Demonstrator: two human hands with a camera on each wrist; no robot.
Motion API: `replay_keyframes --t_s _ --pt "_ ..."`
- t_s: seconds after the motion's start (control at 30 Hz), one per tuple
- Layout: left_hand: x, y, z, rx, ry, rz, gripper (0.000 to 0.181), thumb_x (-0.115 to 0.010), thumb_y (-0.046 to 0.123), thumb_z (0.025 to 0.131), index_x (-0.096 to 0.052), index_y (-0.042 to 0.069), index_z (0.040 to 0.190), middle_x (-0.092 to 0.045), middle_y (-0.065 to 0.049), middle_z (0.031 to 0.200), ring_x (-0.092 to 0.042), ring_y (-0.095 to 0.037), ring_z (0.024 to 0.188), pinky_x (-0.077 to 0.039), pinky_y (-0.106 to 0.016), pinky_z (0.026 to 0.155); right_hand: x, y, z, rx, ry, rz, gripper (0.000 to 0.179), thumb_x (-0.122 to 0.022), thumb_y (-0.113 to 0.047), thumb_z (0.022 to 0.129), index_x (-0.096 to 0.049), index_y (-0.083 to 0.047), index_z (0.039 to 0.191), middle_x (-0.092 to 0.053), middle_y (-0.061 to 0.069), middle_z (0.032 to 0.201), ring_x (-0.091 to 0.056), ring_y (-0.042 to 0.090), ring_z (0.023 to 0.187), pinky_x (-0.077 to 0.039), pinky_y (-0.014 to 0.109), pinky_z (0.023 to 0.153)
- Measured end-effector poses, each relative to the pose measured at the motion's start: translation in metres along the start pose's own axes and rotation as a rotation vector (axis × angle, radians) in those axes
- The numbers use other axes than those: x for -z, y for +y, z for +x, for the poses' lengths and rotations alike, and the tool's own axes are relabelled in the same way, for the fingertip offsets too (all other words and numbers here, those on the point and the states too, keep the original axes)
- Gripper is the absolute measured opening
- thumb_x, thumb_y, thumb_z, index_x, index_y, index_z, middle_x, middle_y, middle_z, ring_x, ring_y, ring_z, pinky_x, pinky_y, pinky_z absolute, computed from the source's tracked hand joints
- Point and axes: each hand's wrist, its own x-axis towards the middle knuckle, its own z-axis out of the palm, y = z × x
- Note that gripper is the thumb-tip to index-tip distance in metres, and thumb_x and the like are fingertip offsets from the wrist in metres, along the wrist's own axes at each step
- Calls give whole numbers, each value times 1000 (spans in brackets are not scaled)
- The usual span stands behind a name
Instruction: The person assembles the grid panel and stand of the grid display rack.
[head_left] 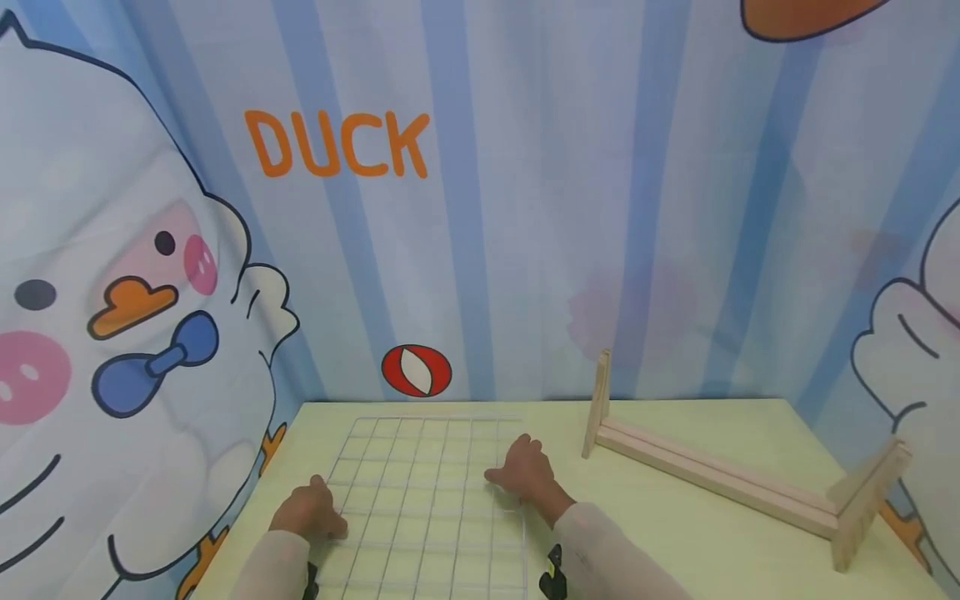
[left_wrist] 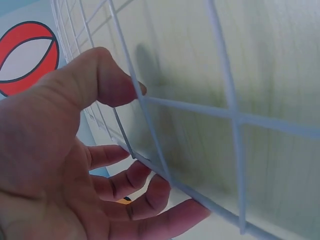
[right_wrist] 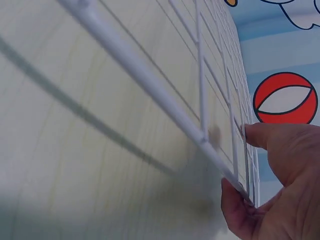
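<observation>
A white wire grid panel (head_left: 427, 484) lies low over the table in the head view, its near end cut off by the frame. My left hand (head_left: 307, 511) grips its left edge. In the left wrist view the thumb presses an inner wire while the curled fingertips meet the thick edge rod (left_wrist: 220, 211). At the right edge, my right hand (head_left: 525, 471) pinches the panel with thumb and fingers around the rod (right_wrist: 150, 92). The rod's shadow falls apart from it on the tabletop in the right wrist view.
To the right stands a pale wooden frame (head_left: 712, 473), a long bar with an upright board at each end. The light yellow table (head_left: 660, 417) ends at a striped curtain (head_left: 540, 208) printed with ducks and a red ball.
</observation>
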Motion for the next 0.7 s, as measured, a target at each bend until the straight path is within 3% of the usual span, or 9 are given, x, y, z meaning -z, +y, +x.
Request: replay_keyframes --t_s 0.17,0.47,0.7 --pt "4 1 1 7 16 -31 96 -75 25 75 -22 -23 141 -56 -39 112 -61 -39 95 -54 -56 90 3 -4 1 -51 74 -51 70 -83 -39 78 -47 7 116 -54 20 103 -57 28 73 -50 42 62" --pt "6 7 6 0 31 -96 97 -75 25 75 -20 -21 139 -53 -38 109 -58 -38 92 -53 -53 89 15 -3 6 -24 124 -67 81 -85 -39 75 -44 10 127 -56 21 107 -58 28 71 -50 40 57" --pt "13 12 12 11 65 -178 92 -79 25 74 -24 -16 135 -54 -34 109 -59 -37 91 -53 -54 88 33 -9 17 -25 146 -96 96 -85 -43 77 -38 9 143 -56 25 127 -65 32 81 -55 42 63"
